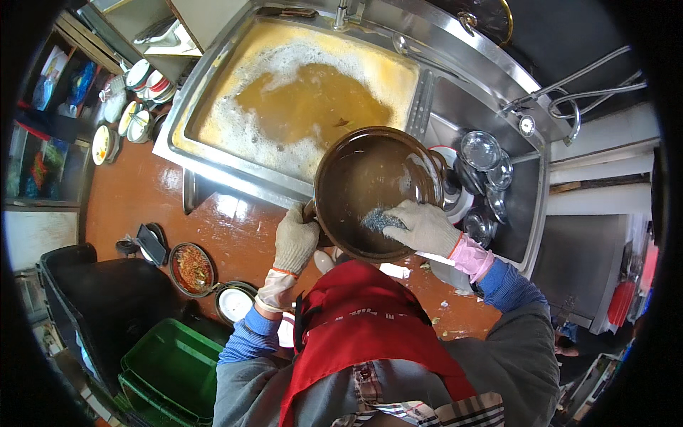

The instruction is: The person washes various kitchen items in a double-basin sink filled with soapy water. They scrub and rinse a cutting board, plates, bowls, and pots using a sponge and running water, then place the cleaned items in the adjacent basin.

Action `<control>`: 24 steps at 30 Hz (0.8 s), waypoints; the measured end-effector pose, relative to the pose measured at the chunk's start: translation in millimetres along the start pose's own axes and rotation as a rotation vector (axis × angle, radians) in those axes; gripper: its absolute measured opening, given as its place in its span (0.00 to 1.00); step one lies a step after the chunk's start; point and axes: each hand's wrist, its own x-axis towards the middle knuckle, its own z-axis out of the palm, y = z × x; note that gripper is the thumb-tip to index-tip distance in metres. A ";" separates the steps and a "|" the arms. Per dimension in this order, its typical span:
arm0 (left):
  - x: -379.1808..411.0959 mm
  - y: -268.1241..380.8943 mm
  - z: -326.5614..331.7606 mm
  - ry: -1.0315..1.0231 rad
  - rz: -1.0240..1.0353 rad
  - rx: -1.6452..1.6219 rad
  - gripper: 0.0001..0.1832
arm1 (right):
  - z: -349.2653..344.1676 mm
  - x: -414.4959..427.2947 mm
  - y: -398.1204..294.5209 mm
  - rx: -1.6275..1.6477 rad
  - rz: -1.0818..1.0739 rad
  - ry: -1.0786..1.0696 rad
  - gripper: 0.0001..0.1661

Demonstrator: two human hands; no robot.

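Observation:
A wide brown glazed earthenware pot (pixel 368 171) is held over the front rim of the sink, its mouth turned up towards me. My left hand (pixel 296 237), in a beige knit work glove, grips the pot's side handle (pixel 309 212). Inside the pot, my right hand (pixel 424 229) presses a grey metal scouring pad (pixel 381 220) against the lower wall. It wears the same kind of knit glove, with a pink rubber cuff showing at the wrist. The pot's inner surface looks wet, with some suds on its right side.
Cloudy yellow, foamy water fills the large sink basin (pixel 315 101). Glass lids (pixel 480 152) and a white bowl (pixel 461 205) sit in the right basin. A ladle (pixel 427 56) lies along the back. Used dishes, a pan with red food (pixel 192 269) and a green bin (pixel 171 368) stand on the floor.

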 end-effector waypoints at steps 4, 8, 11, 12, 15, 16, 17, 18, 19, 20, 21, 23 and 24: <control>-13.9 -18.5 12.3 0.090 0.097 0.071 0.14 | 23.6 2.5 -30.8 0.164 -0.125 -0.119 0.29; -24.4 -14.4 19.1 0.108 0.075 -0.019 0.12 | 68.5 59.7 -22.3 0.106 -0.323 0.029 0.34; -22.7 -26.5 22.3 0.171 0.206 0.086 0.11 | 42.4 86.0 -25.4 -0.483 -0.329 0.049 0.37; -24.5 -23.8 24.8 0.160 0.162 0.090 0.11 | 48.6 97.5 -0.9 -0.441 -0.366 0.219 0.37; -35.8 -11.5 31.0 0.200 0.113 -0.015 0.10 | 27.3 98.4 38.5 -0.518 -0.303 0.341 0.37; -37.5 -11.3 31.3 0.217 0.066 -0.082 0.11 | 17.1 86.5 30.1 -0.505 -0.212 0.250 0.37; -38.6 -11.4 32.3 0.232 0.019 -0.151 0.11 | 7.9 67.4 19.2 -0.493 -0.121 0.158 0.38; -40.1 -11.9 33.6 0.249 -0.023 -0.220 0.12 | 6.6 50.9 9.9 -0.483 -0.031 0.068 0.39; -38.1 -17.8 38.3 0.294 0.028 -0.171 0.11 | 19.2 34.1 8.2 -0.292 0.006 0.039 0.38; -32.2 -29.6 43.0 0.345 0.080 -0.119 0.11 | 32.6 25.3 7.2 -0.243 -0.155 0.003 0.35; -30.3 -35.4 46.9 0.393 0.126 -0.068 0.11 | 40.7 22.8 5.5 -0.193 -0.313 -0.039 0.32; -42.8 -21.0 44.6 0.317 0.084 -0.116 0.12 | 38.3 46.0 -16.1 -0.017 -0.451 -0.262 0.31; -46.5 -13.5 42.4 0.282 0.068 -0.137 0.12 | 32.9 57.5 -31.7 -0.139 -0.407 -0.224 0.30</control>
